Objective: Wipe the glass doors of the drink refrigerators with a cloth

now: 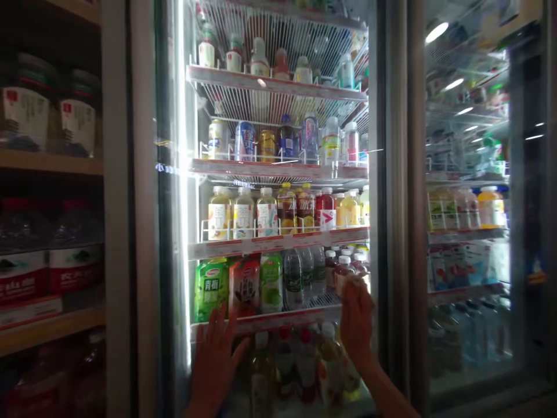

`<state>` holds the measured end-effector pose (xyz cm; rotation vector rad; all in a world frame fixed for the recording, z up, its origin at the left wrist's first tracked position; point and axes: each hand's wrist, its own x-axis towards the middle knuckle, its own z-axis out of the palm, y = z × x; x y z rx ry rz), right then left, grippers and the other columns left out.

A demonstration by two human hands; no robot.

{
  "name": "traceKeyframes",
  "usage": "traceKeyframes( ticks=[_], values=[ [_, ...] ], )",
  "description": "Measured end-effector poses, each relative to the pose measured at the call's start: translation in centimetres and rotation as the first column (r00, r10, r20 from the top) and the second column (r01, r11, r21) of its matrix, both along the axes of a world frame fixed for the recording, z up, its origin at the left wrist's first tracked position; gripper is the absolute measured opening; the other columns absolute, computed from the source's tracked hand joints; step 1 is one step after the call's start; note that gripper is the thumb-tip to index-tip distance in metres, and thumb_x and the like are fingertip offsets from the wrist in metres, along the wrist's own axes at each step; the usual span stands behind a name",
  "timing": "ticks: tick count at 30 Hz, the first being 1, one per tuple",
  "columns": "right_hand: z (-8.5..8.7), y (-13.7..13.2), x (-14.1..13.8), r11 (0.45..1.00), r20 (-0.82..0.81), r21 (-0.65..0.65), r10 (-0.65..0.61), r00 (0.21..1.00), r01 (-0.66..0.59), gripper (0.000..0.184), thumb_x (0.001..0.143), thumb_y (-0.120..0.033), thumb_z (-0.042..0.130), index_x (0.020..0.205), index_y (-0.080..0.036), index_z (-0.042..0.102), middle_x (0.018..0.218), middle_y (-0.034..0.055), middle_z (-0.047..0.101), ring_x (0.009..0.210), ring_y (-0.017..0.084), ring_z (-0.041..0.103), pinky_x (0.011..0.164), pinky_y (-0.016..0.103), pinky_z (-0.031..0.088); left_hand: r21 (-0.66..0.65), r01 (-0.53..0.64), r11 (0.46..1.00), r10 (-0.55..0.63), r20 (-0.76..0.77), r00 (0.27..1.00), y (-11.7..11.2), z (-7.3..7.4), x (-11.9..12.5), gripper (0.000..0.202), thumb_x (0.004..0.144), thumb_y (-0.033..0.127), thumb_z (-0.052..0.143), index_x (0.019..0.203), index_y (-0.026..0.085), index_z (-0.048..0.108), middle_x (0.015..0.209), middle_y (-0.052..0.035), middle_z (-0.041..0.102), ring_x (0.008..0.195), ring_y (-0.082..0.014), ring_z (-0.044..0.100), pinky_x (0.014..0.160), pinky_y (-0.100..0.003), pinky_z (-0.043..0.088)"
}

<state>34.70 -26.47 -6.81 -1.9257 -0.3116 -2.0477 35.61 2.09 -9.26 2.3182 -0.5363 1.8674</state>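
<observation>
My left hand [215, 354] is open, its fingers spread at the glass door [270, 322] of a lit drinks cooler, low on the left. Green and red drink pouches show behind its fingertips. Higher and to the right, my right hand [357, 316] is closed on a pale, crumpled cloth [354, 284], blurred in the picture. This hand is near the glass, in front of dark bottles with white caps [343, 267]. Whether either palm touches the glass is hard to tell.
Behind the glass, wire shelves hold bottles [266, 213], cans [245, 141] and pouches [211, 290]. A metal door frame [394, 203] stands to the right, beside another glass-fronted cooler [467, 232]. On the left, darker wooden shelves [52, 162] carry more bottles.
</observation>
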Motion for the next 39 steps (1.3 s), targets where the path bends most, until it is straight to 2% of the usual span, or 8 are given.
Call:
traceKeyframes(
  ticks=[5, 8, 14, 20, 26, 31, 37, 39],
  values=[
    [-1.7, 5.5, 0.1, 0.964, -0.133, -0.264, 0.003, 0.991, -0.038, 0.062, 0.083, -0.003, 0.033, 0.141, -0.023, 0.028, 0.147, 0.0065, 0.027, 0.137, 0.024, 0.020, 0.108, 0.049, 0.031, 0.020, -0.014, 1.000, 0.013, 0.021, 1.000, 0.3, 0.2, -0.3, 0.062, 0.091, 0.039, 0.036, 0.144, 0.023, 0.011, 0.152, -0.0076, 0.013, 0.140, -0.0233, 0.010, 0.113, -0.046, 0.011],
    [-1.5, 4.5, 0.3, 0.914, -0.138, -0.399, 0.014, 0.990, -0.068, 0.061, 0.083, -0.002, 0.037, 0.138, -0.028, 0.035, 0.146, 0.0030, 0.031, 0.136, 0.022, 0.026, 0.108, 0.045, 0.032, 0.006, -0.025, 1.000, 0.025, 0.014, 1.000, 0.6, 0.5, -0.4, 0.061, 0.090, 0.037, 0.037, 0.144, 0.024, 0.011, 0.153, -0.0075, 0.010, 0.140, -0.0237, 0.009, 0.112, -0.047, 0.010],
    [3.2, 0.1, 1.1, 0.987, 0.066, 0.147, -0.077, 0.995, 0.067, 0.057, 0.088, -0.011, 0.032, 0.143, -0.022, 0.023, 0.151, 0.0089, 0.014, 0.138, 0.028, 0.016, 0.108, 0.054, 0.027, -0.046, -0.016, 0.999, 0.015, -0.022, 1.000, 0.7, 0.5, -0.5, 0.065, 0.089, 0.037, 0.040, 0.144, 0.025, 0.007, 0.153, -0.0079, 0.007, 0.140, -0.0272, 0.010, 0.110, -0.051, 0.014],
    [2.7, 5.3, 0.5, 0.879, -0.084, -0.471, 0.038, 0.996, -0.074, 0.063, 0.082, -0.004, 0.034, 0.140, -0.027, 0.030, 0.148, 0.0016, 0.027, 0.137, 0.022, 0.022, 0.107, 0.043, 0.031, -0.058, -0.035, 0.998, 0.034, -0.033, 0.999, 1.1, 1.4, -0.4, 0.065, 0.089, 0.040, 0.038, 0.144, 0.027, 0.006, 0.153, -0.0082, 0.006, 0.140, -0.0288, 0.008, 0.109, -0.054, 0.014],
    [5.6, 0.9, 1.2, 0.998, 0.087, 0.048, -0.050, 0.995, 0.046, 0.060, 0.087, -0.009, 0.035, 0.143, -0.025, 0.022, 0.151, 0.0069, 0.015, 0.138, 0.025, 0.018, 0.106, 0.051, 0.029, -0.078, -0.028, 0.997, 0.025, -0.038, 0.999, 1.2, 1.6, -0.5, 0.066, 0.089, 0.042, 0.038, 0.144, 0.027, 0.005, 0.153, -0.0096, 0.008, 0.139, -0.0301, 0.008, 0.108, -0.055, 0.015],
    [4.6, 3.5, 1.0, 0.907, -0.094, -0.418, 0.002, 0.996, -0.042, 0.058, 0.083, -0.006, 0.037, 0.137, -0.027, 0.037, 0.146, 0.0049, 0.031, 0.136, 0.023, 0.024, 0.108, 0.045, 0.028, -0.074, -0.020, 0.997, 0.019, -0.017, 1.000, 1.3, 2.1, -0.6, 0.065, 0.089, 0.037, 0.038, 0.144, 0.030, 0.004, 0.153, -0.0067, 0.005, 0.140, -0.0284, 0.008, 0.109, -0.054, 0.016],
    [7.8, -4.1, 1.8, 0.975, 0.116, 0.197, -0.124, 0.985, 0.099, 0.050, 0.088, -0.017, 0.036, 0.138, -0.019, 0.035, 0.146, 0.0128, 0.027, 0.134, 0.028, 0.027, 0.104, 0.054, 0.032, -0.145, -0.014, 0.989, 0.011, -0.026, 1.000, 1.0, 3.6, -0.1, 0.066, 0.089, 0.041, 0.039, 0.144, 0.031, 0.003, 0.153, -0.0063, 0.004, 0.139, -0.0314, 0.008, 0.108, -0.058, 0.017],
    [8.1, -2.8, 1.8, 0.978, 0.103, 0.187, -0.112, 0.988, 0.092, 0.052, 0.088, -0.016, 0.034, 0.140, -0.019, 0.031, 0.148, 0.0125, 0.024, 0.136, 0.028, 0.023, 0.105, 0.055, 0.029, -0.152, -0.018, 0.988, 0.014, -0.026, 1.000, 1.0, 3.7, 0.0, 0.067, 0.089, 0.042, 0.039, 0.144, 0.030, 0.003, 0.153, -0.0071, 0.004, 0.139, -0.0322, 0.008, 0.107, -0.058, 0.018]
  ],
)
